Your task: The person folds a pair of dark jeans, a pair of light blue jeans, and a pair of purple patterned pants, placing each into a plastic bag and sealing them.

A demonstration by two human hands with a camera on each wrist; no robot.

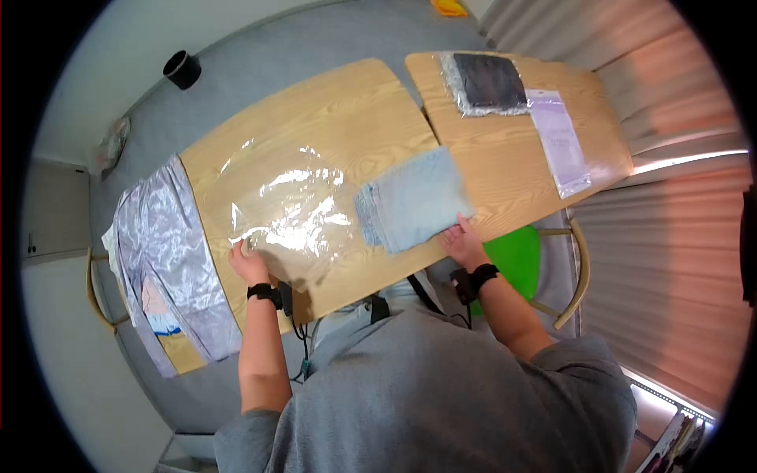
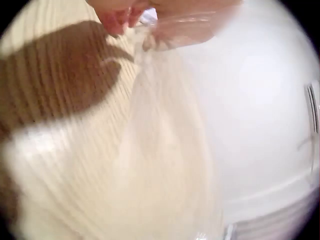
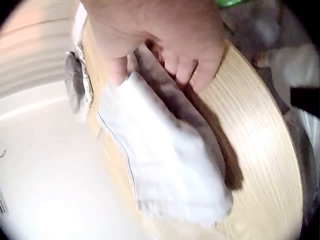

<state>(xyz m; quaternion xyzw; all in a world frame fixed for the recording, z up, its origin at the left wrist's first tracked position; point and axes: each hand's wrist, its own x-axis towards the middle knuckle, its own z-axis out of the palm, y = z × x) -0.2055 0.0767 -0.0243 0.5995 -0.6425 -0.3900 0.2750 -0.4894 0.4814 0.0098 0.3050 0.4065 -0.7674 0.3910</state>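
My left hand (image 1: 250, 266) pinches the near-left edge of a clear plastic bag (image 1: 303, 225), which lies spread and shiny over the table. In the left wrist view the thin film (image 2: 160, 130) hangs down from the fingers. At the bag's right is a folded piece of light-blue denim (image 1: 418, 201), its layers showing along the left edge. My right hand (image 1: 464, 243) grips its near right corner. The right wrist view shows the thumb on top of the denim (image 3: 160, 155) and the other fingers at its underside, partly hidden by the cloth.
Silvery-lilac satin trousers (image 1: 165, 252) drape over the table's left end. On the right-hand table (image 1: 489, 169) lie a dark packet in clear plastic (image 1: 489, 81) and a pale lilac packet (image 1: 560, 142). A green chair (image 1: 512, 260) stands near my right arm. A black bin (image 1: 183, 71) stands on the floor.
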